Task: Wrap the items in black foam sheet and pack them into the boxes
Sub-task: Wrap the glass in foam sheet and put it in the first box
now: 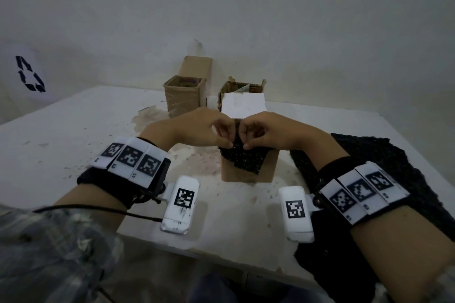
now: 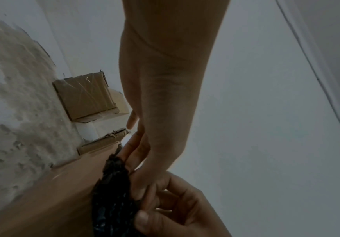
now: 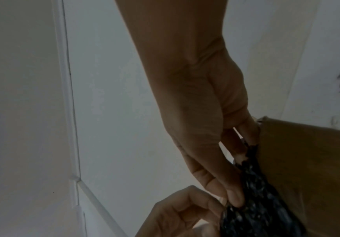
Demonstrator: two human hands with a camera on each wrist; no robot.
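Note:
A black foam sheet bundle (image 1: 246,158) sits in the top of the near cardboard box (image 1: 267,170) and drapes over its front wall. Both hands meet above it. My left hand (image 1: 227,141) pinches the foam's upper edge from the left, and my right hand (image 1: 246,140) pinches it from the right. In the left wrist view the left fingers (image 2: 138,184) press into the foam (image 2: 112,200) against the box (image 2: 53,200). The right wrist view has the right fingertips (image 3: 234,197) gripping the foam (image 3: 256,208). Whatever is wrapped inside is hidden.
A white flap (image 1: 243,106) stands up behind the hands. Two open cardboard boxes (image 1: 184,97) (image 1: 256,86) stand at the back of the stained white table (image 1: 73,130), near the wall. A stack of black foam sheets (image 1: 369,155) lies at the right under my right forearm.

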